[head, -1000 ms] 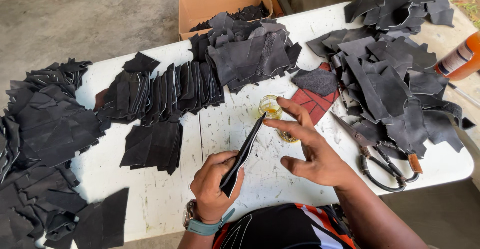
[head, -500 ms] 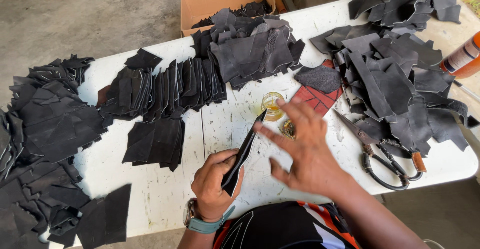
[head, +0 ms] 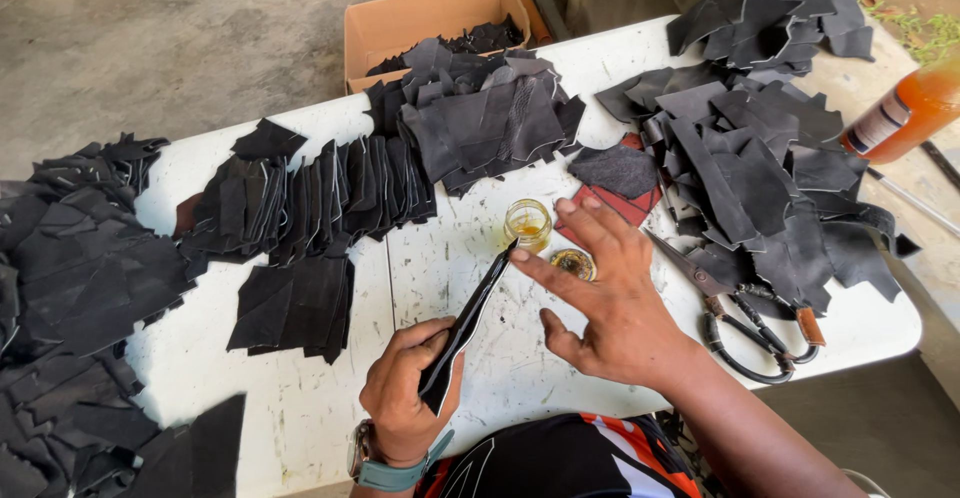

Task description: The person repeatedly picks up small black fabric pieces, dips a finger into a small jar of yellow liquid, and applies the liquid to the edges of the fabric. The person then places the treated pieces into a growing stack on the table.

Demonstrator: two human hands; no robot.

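- Left hand (head: pixel 405 398), lower centre of frame: grip clenched on a narrow black leather strip (head: pixel 468 326), held edge-up, its tip just beside the small glass jar (head: pixel 527 224) of yellowish liquid.
- Right hand (head: pixel 610 303), centre-right: grip released, fingers spread, nothing held; index tip close to the strip's upper edge.
- Jar lid (head: pixel 573 263) lies just under the right fingers, on the white worktop (head: pixel 300 408).
- Scissors (head: pixel 740 318) lie right of the hand; black leather offcuts (head: pixel 480 123) are piled upper centre, more at right and left.
- Judgement: the strip is best kept steady and tilted, the liquid spread thinly along the edge by fingertip, drips kept off the stacked pieces.
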